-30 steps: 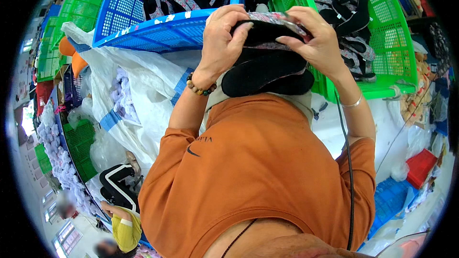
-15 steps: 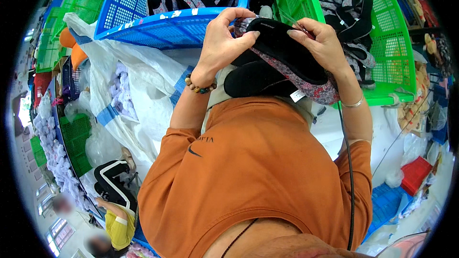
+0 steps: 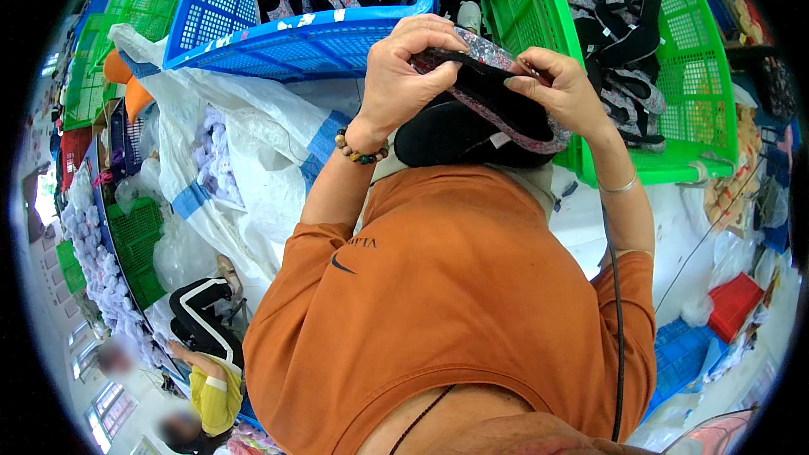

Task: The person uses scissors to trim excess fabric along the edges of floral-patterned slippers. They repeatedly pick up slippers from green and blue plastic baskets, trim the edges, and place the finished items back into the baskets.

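Note:
Both hands hold a black slipper-like shoe piece [image 3: 493, 105] with a grey floral patterned edge, in front of my chest. My left hand [image 3: 409, 67] grips its left end, fingers curled over the top. My right hand [image 3: 560, 88] pinches the patterned edge at its right side. More black pieces [image 3: 447, 139] lie stacked under it, against my orange shirt. A beaded bracelet sits on my left wrist, a thin bangle on my right.
A blue crate [image 3: 253, 34] with similar floral and black pieces stands ahead left. A green crate [image 3: 674, 118] with more of them stands ahead right. White plastic sacks [image 3: 227, 168] lie on the left. Two seated people [image 3: 198, 345] are at the lower left. A red box [image 3: 733, 303] sits right.
The shoe piece has been turned in my hands, so its patterned edge now runs along the top and right. Both hands stay at chest height and regrip slightly.

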Motion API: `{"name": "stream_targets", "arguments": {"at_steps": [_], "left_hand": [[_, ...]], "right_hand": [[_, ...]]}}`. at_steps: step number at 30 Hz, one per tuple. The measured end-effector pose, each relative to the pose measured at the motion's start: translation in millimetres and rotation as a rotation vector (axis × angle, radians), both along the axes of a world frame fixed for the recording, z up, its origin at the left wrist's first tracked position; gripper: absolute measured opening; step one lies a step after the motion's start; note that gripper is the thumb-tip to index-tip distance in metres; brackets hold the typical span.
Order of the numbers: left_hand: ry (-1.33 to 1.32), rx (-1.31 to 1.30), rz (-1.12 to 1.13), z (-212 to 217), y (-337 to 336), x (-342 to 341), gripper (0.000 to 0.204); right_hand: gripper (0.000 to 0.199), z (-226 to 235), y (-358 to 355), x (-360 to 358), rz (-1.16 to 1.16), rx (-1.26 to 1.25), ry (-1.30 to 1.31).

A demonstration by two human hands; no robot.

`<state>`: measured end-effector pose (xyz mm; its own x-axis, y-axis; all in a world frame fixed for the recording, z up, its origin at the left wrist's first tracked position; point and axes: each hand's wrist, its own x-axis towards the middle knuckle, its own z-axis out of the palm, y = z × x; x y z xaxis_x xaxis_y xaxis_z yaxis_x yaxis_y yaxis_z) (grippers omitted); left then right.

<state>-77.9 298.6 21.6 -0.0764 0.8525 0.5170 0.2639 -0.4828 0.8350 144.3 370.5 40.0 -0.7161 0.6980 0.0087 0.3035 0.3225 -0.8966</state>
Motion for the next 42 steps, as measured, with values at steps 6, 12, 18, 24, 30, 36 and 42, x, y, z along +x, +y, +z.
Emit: {"name": "stream_targets", "arguments": {"at_steps": [6,12,18,24,30,36,42], "left_hand": [[-0.022,0.074,0.089,6,-1,8,0.018],[-0.053,0.061,0.088,6,-4,13,0.018],[-0.081,0.085,0.096,5,-4,17,0.018],[-0.100,0.077,0.087,4,-4,21,0.018],[-0.114,0.068,0.076,3,-5,21,0.019],[-0.109,0.084,0.023,1,-5,17,0.020],[-0.048,0.209,0.043,-3,-7,16,0.025]], "right_hand": [[0.022,14,-9,-1,0.024,0.180,-0.026],[0.033,19,-11,3,0.033,0.390,-0.031],[0.033,20,-18,-5,0.007,0.401,-0.096],[0.033,15,-19,-10,-0.030,0.488,-0.020],[0.035,15,-20,-11,-0.084,0.421,-0.049],[0.035,17,-18,-9,-0.180,0.276,-0.007],[0.034,30,-29,-5,-0.137,0.341,-0.062]]}}
